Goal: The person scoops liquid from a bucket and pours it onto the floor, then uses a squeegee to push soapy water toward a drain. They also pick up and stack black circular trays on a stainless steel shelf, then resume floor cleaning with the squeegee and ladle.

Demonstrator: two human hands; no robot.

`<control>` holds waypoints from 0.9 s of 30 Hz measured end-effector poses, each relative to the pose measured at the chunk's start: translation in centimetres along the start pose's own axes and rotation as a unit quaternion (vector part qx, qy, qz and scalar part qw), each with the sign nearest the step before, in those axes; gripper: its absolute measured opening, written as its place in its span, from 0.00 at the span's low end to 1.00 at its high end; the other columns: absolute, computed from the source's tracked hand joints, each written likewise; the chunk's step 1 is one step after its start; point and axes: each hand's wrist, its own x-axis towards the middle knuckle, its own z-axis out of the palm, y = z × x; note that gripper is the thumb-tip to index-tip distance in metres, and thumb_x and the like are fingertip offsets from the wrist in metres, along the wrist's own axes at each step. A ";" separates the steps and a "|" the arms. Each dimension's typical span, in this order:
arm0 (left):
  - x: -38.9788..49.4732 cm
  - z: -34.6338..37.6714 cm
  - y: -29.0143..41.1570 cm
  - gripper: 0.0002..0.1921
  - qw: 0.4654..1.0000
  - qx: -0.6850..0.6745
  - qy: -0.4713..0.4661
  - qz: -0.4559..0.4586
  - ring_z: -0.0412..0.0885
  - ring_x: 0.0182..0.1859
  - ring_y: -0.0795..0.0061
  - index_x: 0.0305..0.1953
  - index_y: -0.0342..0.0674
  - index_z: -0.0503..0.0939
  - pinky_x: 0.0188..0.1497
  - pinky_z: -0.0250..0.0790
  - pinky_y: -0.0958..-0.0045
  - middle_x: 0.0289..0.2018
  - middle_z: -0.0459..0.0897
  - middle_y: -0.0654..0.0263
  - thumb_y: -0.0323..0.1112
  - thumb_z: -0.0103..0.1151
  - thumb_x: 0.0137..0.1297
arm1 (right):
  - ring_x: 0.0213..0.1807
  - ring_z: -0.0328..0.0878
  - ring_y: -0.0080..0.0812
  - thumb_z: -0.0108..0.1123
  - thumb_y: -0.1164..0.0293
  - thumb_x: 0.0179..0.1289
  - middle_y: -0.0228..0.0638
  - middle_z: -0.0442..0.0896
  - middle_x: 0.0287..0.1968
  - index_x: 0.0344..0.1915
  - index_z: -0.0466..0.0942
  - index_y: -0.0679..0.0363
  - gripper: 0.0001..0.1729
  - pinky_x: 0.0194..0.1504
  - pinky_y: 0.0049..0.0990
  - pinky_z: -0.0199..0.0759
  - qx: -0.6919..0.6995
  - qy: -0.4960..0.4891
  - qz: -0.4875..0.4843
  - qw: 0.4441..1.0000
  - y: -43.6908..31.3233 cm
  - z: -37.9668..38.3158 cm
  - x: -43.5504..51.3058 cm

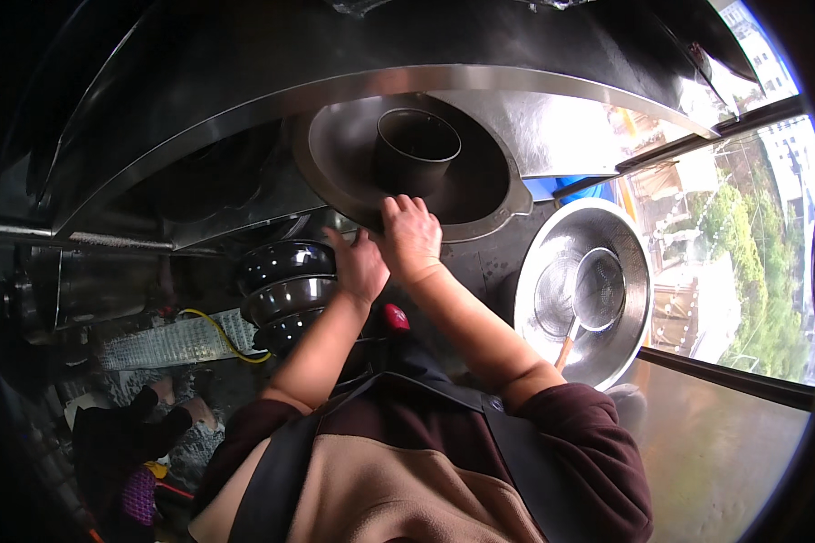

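A wide, dark metal pan (479, 197) with a flat lug on its right side lies before me, partly under a metal hood edge. A cylindrical metal pot (414, 163) stands upright in it. My right hand (413, 237) is on the pan's near rim, fingers bent over the edge. Just left of it, my left hand (363, 267) is close to the same rim, thumb raised and apart; what its other fingers touch is hidden. Beside my left wrist are several stacked, shiny dark bowls (288, 295).
At right is a large steel basin (526, 298) with a wooden-handled mesh strainer (598, 288) in it, near a window. The hood's edge (448, 78) arches above. At lower left, another person's hands (193, 410) are over a foamy wet surface; a yellow hose (221, 332) lies nearby.
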 end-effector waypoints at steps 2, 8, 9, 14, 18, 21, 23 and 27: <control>-0.8 -0.2 0.4 0.44 1.000 0.015 0.012 0.021 0.57 0.65 0.68 0.63 0.41 0.58 0.67 0.48 0.64 0.63 0.61 0.65 0.73 0.32 0.57 | 0.48 0.70 0.39 0.69 0.63 0.39 0.35 0.73 0.39 0.36 0.70 0.57 0.23 0.42 0.35 0.71 0.054 -0.024 0.017 0.998 -0.6 1.7 0.4; 2.4 -3.8 3.7 0.16 0.969 0.143 0.200 -0.002 0.75 0.50 0.68 0.50 0.42 0.71 0.47 0.73 0.61 0.47 0.76 0.64 0.34 0.57 0.61 | 0.43 0.75 0.44 0.65 0.69 0.42 0.42 0.79 0.41 0.37 0.76 0.61 0.18 0.45 0.38 0.69 0.170 0.112 -0.129 0.970 8.2 2.5 1.0; 2.5 -4.5 4.1 0.16 0.961 0.181 0.209 -0.004 0.76 0.48 0.68 0.50 0.42 0.71 0.45 0.75 0.64 0.47 0.76 0.64 0.33 0.57 0.60 | 0.45 0.75 0.43 0.65 0.71 0.44 0.41 0.79 0.42 0.41 0.76 0.60 0.20 0.48 0.36 0.69 0.119 0.133 -0.065 0.982 12.0 1.5 1.8; 2.9 -7.1 4.6 0.17 0.942 0.230 0.242 0.017 0.75 0.50 0.71 0.51 0.45 0.71 0.46 0.73 0.67 0.49 0.75 0.67 0.34 0.58 0.60 | 0.47 0.74 0.39 0.69 0.59 0.48 0.46 0.76 0.47 0.54 0.65 0.66 0.37 0.45 0.36 0.69 0.279 0.090 0.359 0.886 23.3 2.4 2.8; 2.8 -7.6 4.3 0.19 0.931 0.258 0.250 0.057 0.74 0.51 0.73 0.52 0.44 0.70 0.48 0.72 0.72 0.50 0.75 0.67 0.35 0.58 0.60 | 0.42 0.77 0.34 0.68 0.61 0.52 0.41 0.78 0.44 0.52 0.69 0.66 0.31 0.42 0.33 0.73 0.556 -0.077 0.419 0.714 24.7 4.9 3.3; 2.8 -7.6 2.7 0.20 0.935 0.230 0.264 0.052 0.74 0.49 0.74 0.51 0.44 0.71 0.47 0.70 0.72 0.47 0.76 0.69 0.37 0.61 0.58 | 0.37 0.79 0.36 0.63 0.73 0.52 0.40 0.80 0.39 0.47 0.73 0.63 0.20 0.41 0.33 0.75 0.668 -0.106 0.405 0.615 23.3 6.0 3.2; 2.9 -7.8 1.5 0.23 0.937 0.201 0.284 0.035 0.74 0.49 0.72 0.51 0.43 0.70 0.48 0.69 0.69 0.47 0.76 0.69 0.39 0.65 0.55 | 0.38 0.78 0.37 0.61 0.76 0.51 0.40 0.80 0.40 0.48 0.72 0.63 0.21 0.40 0.34 0.75 0.678 -0.089 0.397 0.612 22.0 6.3 2.3; 2.6 -8.8 1.7 0.18 0.944 0.189 0.260 0.070 0.76 0.46 0.68 0.46 0.39 0.74 0.48 0.69 0.68 0.42 0.78 0.65 0.28 0.63 0.51 | 0.41 0.77 0.35 0.62 0.74 0.50 0.38 0.78 0.42 0.51 0.69 0.62 0.26 0.42 0.33 0.73 0.678 -0.049 0.416 0.604 18.8 7.5 -1.7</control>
